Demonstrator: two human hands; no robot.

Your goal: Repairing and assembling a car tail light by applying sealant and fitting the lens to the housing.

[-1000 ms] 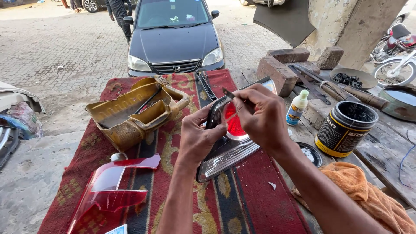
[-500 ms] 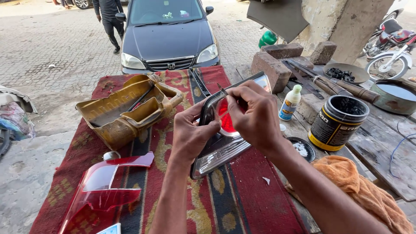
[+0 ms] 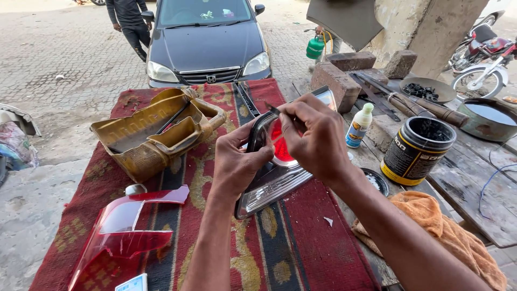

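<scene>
A car tail light (image 3: pixel 274 183) with a chrome body and a round red lens stands tilted on a red patterned rug (image 3: pixel 301 253). My left hand (image 3: pixel 237 161) grips its left edge and holds it up. My right hand (image 3: pixel 315 137) pinches a thin dark tool (image 3: pixel 272 109) with its tip near the top rim of the light, above the red lens.
A loose red lens cover (image 3: pixel 121 226) lies front left. A yellowed plastic housing (image 3: pixel 156 132) sits at the back left of the rug. A black tin (image 3: pixel 414 151), a small white bottle (image 3: pixel 360 125), an orange cloth (image 3: pixel 436 226) and bricks (image 3: pixel 336 83) are to the right. A parked car (image 3: pixel 204 40) and a walking person (image 3: pixel 129 19) are behind.
My view has shifted slightly, and both hands stay on the tail light. My right hand has moved the thin tool along the light's top rim. The person behind has walked to the right.
</scene>
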